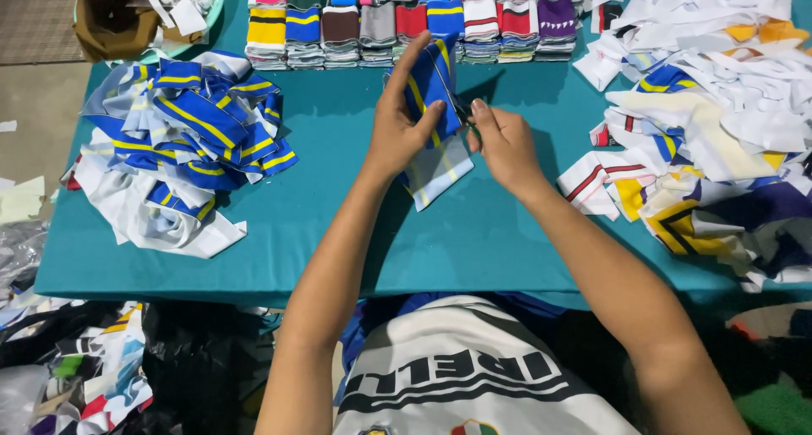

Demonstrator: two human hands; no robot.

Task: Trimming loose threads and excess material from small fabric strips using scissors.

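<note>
Head view of trimming work at a teal table (338, 232). The left hand (404, 131) holds a blue fabric strip with yellow stripes (431, 84) upright over the middle of the table, toward the far edge; its white lower end (440, 175) hangs down to the cloth. The left grip is pinching: thumb pressed across the front of the strip, fingers extended behind it. The right hand (505, 143) sits just beside the strip's right edge, its grip pressed nearly together around a small dark tool (461, 109), apparently snips; whether the blades are apart cannot be told.

To do this step well, judged from the pose: keep the strip taut between thumb and fingers, cut close to the edge, and keep the left thumb clear of the blades.

Surroundings: a heap of matching blue-and-yellow strips (194, 131) near the left edge, mixed white scraps (719, 105) along the right edge, folded stacks in many colours (406, 25) along the far edge.
</note>
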